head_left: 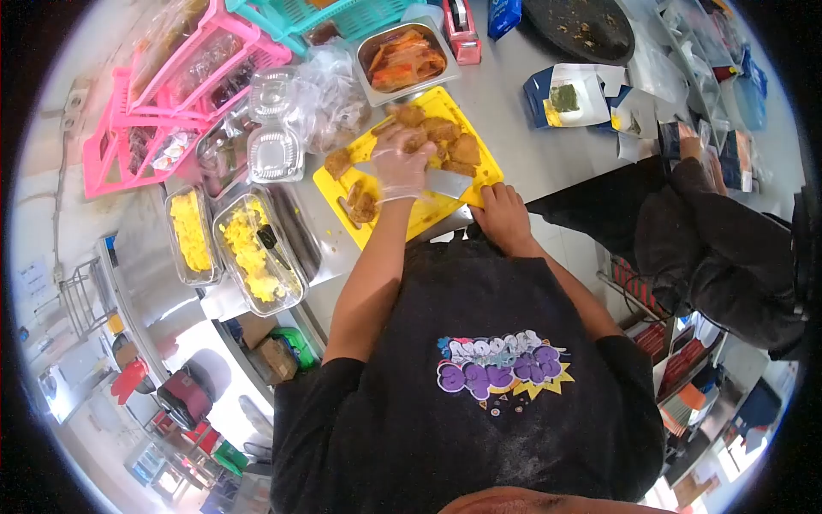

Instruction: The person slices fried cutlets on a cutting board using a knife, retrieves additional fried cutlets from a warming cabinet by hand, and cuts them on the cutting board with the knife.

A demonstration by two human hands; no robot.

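My left hand (400,164), in a clear plastic glove, lies over brown pieces of what looks like cooked meat (463,150) on a yellow cutting board (417,222). Its fingers curl down on one of the pieces and partly hide it. My right hand (503,216) is closed around the handle of a knife at the board's lower right edge. The wide knife blade (449,182) lies low over the board, pointing left, close to my gloved hand. More brown chunks (363,208) sit at the board's left side.
Behind the board stands a metal pan (405,62) of reddish-orange food. Glass containers (189,236) of yellow food, clear plastic boxes (275,154) and pink baskets (128,137) are at left. A tape dispenser (462,34) stands behind. Another person's dark sleeve (698,193) is at right.
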